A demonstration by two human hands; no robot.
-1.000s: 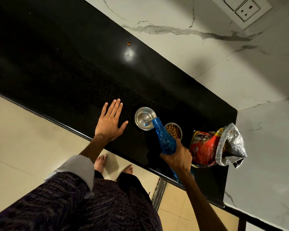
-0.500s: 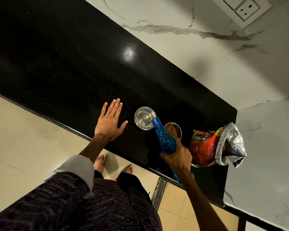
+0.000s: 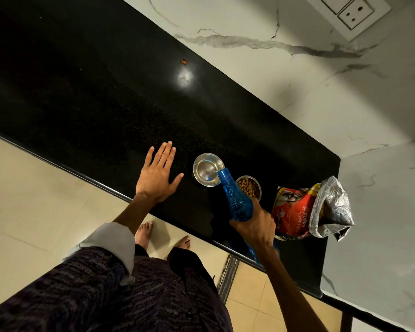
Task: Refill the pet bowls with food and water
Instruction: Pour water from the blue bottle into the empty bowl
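Note:
Two small steel bowls stand side by side on the black counter (image 3: 106, 97). The left bowl (image 3: 205, 167) holds some water. The right bowl (image 3: 248, 186) is full of brown kibble. My right hand (image 3: 255, 226) grips a blue plastic bottle (image 3: 236, 198), tilted so that its mouth hangs over the left bowl's rim, and a thin stream of water runs into the bowl. My left hand (image 3: 158, 174) rests flat on the counter with straight fingers, just left of the water bowl.
An opened red and silver bag of puppy food (image 3: 307, 212) lies on the counter right of the bowls, near the marble corner wall (image 3: 381, 212). A wall socket (image 3: 355, 14) sits at the top right. My bare feet stand on the tiled floor below the counter edge.
The bottle stays tilted over the water bowl and keeps pouring. Both hands hold their places; nothing else has moved.

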